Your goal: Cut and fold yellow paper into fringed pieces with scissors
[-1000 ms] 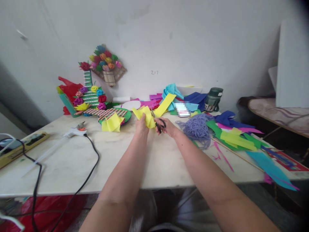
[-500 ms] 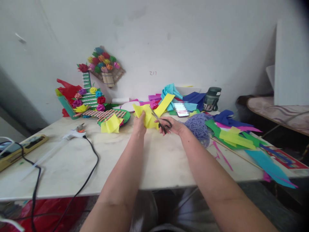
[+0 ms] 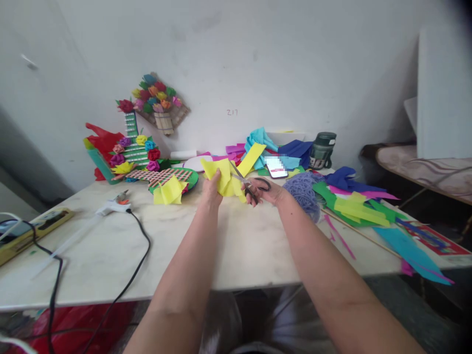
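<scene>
We are holding the yellow paper up just above the tabletop, our left hand with its fingers closed tight on the sheet's lower edge. Our right hand is gripping the black scissors, fingers curled through the handles, blades touching the paper, with purple cord lying just beside it.

Left hand grips yellow paper; right hand works scissors.
</scene>
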A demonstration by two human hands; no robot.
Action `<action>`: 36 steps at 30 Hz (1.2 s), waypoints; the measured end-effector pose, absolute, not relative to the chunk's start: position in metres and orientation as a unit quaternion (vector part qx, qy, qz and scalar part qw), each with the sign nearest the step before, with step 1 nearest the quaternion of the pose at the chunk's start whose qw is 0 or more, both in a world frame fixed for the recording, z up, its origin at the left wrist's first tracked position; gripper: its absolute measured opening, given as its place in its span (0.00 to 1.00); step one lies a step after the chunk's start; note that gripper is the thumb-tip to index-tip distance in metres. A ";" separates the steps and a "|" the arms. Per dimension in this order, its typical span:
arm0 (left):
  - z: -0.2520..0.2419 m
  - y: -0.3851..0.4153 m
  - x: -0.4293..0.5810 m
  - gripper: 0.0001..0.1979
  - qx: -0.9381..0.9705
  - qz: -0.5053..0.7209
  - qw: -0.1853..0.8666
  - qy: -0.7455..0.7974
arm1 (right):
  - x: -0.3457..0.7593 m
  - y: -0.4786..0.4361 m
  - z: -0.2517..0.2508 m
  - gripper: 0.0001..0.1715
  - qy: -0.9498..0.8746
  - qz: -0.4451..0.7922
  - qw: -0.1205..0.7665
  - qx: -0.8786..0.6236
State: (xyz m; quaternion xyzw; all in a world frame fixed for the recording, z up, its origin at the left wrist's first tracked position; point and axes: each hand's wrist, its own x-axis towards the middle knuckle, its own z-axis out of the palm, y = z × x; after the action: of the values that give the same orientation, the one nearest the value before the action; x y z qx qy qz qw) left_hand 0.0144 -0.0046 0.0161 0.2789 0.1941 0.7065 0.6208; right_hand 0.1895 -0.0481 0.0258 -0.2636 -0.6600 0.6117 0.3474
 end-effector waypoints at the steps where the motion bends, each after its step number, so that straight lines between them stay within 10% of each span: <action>1: 0.016 -0.005 0.015 0.11 0.276 0.706 0.622 0.194 | 0.188 -0.048 0.025 0.24 -0.662 0.607 0.353 -0.262; 36: 0.016 -0.004 0.023 0.05 0.234 0.728 0.577 0.286 | 0.126 -0.056 0.029 0.17 -0.556 0.500 0.503 -0.434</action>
State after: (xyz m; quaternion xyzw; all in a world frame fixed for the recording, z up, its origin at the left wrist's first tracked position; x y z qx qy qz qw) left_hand 0.0226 -0.0040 0.0159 0.2341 0.2864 0.7285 0.5766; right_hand 0.1262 -0.0557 0.0289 -0.4338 -0.5557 0.4996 0.5034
